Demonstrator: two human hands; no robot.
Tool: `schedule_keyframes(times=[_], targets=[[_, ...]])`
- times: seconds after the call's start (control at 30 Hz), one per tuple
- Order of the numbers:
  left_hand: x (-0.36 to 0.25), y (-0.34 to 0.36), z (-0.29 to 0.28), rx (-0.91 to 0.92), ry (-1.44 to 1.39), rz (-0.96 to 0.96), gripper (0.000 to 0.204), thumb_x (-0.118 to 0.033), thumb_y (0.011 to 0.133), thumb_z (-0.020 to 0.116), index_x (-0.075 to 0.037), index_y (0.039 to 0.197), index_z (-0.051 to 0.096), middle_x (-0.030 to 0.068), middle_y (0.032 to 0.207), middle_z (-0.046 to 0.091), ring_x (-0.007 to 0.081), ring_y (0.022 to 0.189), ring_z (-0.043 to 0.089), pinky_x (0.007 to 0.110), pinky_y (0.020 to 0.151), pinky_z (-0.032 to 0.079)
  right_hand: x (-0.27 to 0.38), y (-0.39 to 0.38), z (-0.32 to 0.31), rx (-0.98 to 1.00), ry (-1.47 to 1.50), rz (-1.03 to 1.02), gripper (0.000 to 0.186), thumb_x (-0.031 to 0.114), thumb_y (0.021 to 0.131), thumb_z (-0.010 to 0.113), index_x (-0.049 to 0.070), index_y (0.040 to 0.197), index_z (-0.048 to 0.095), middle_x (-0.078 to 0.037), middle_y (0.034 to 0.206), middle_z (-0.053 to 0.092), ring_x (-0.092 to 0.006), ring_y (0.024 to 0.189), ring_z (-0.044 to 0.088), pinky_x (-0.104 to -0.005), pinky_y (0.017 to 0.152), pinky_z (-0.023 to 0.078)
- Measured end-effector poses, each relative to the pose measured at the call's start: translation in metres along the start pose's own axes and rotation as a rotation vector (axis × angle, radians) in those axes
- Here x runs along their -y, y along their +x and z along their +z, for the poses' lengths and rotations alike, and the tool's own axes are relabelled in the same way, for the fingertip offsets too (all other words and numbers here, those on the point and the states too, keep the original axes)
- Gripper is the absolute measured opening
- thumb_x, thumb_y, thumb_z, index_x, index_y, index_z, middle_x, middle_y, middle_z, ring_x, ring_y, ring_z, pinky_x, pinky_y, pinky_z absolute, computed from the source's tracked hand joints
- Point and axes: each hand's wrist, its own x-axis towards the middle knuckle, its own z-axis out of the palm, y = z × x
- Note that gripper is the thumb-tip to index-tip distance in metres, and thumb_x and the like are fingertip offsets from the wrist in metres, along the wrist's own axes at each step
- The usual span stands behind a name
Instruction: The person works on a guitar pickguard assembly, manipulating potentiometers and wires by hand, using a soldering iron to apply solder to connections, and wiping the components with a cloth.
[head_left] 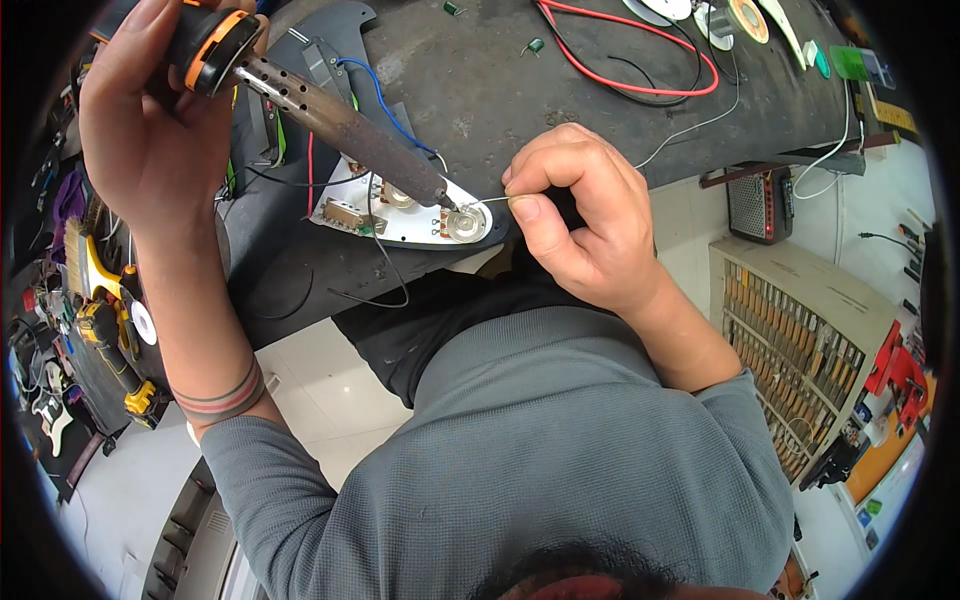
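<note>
Over the surface (450,85), your L fingers (125,65) grip the soldering iron (335,127), R fingers (565,162) pinch thin wire (494,200); steady both at pot (465,226).

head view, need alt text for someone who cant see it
A person's left hand holds a black-and-orange soldering iron with a perforated metal barrel, its tip at a round silvery metal component on a white plate. The right hand pinches a thin silvery wire reaching toward that tip. The plate lies near the edge of a dark grey workbench.
</note>
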Motion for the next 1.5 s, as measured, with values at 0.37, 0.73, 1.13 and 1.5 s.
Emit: schedule_keyframes(times=[0.37,0.73,1.13,1.5], targets=[[-0.007,-0.002,-0.007,0.012,-0.114,-0.018,0.033,-0.027,0.101,0.053,0.003,0.113,0.05,0.0082,0.097,0.039,0.0171,0.085,0.036,0.033,0.077,0.033,0.0,-0.001,0.001,-0.025,0.038,0.027,0.017,0.003,0.086,0.077,0.005,0.096,0.063,-0.008,0.087,0.072,-0.0285,0.077,0.069,-0.04,0.072,0.055],[-0.002,-0.003,0.004,-0.12,-0.017,-0.007,0.031,-0.024,0.101,0.052,0.003,0.116,0.05,0.0102,0.104,0.043,0.0184,0.09,0.04,0.034,0.083,0.038,0.0,0.0,0.001,-0.004,0.014,0.01,0.016,0.007,0.088,0.078,0.006,0.097,0.064,-0.006,0.088,0.073,-0.0273,0.077,0.069,-0.0389,0.072,0.053],[-0.002,-0.002,-0.001,0.002,-0.076,-0.036,0.03,-0.026,0.101,0.053,0.002,0.114,0.05,0.0087,0.101,0.041,0.0174,0.087,0.038,0.033,0.079,0.035,0.0,0.003,0.0,0.021,-0.024,-0.017,0.017,0.006,0.085,0.079,0.007,0.097,0.066,-0.006,0.086,0.072,-0.0275,0.078,0.07,-0.039,0.072,0.054],[-0.01,-0.002,-0.006,-0.049,-0.124,-0.002,0.031,-0.026,0.101,0.053,0.003,0.114,0.051,0.0064,0.094,0.039,0.0166,0.084,0.034,0.034,0.075,0.031,0.002,0.002,0.001,-0.017,0.044,0.013,0.017,0.003,0.085,0.079,0.006,0.096,0.065,-0.007,0.086,0.073,-0.028,0.077,0.07,-0.0394,0.07,0.054]])
